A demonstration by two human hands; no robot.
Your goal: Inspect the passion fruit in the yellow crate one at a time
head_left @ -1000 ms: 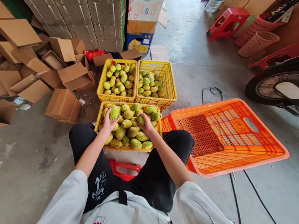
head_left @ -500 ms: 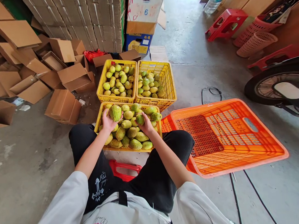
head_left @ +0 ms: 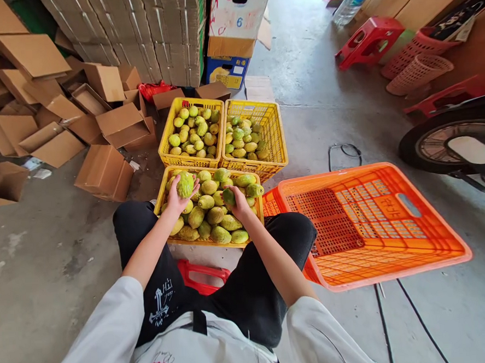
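Observation:
My left hand (head_left: 174,201) is cupped, palm up, around a large yellow-green fruit (head_left: 185,184) with a ridged skin. My right hand (head_left: 239,201) grips a darker green fruit (head_left: 228,196), partly covered by the fingers. The exact kind of fruit is unclear. Both hands are above the near yellow crate (head_left: 213,242), which is full of similar oval fruits (head_left: 206,202) in green and yellow. Some of these fruits have brownish patches.
Behind stand a yellow crate (head_left: 162,148) of fruit and a partly filled one (head_left: 279,141). An orange crate (head_left: 347,284) lies tilted at right, beside a motorbike wheel (head_left: 412,138). Cardboard boxes (head_left: 104,171) pile up left; a red stool (head_left: 208,285) shows between my legs.
The fruit in my left hand has turned slightly and shows a more ridged side. My right hand has turned its fruit a little. The whole view has shifted slightly.

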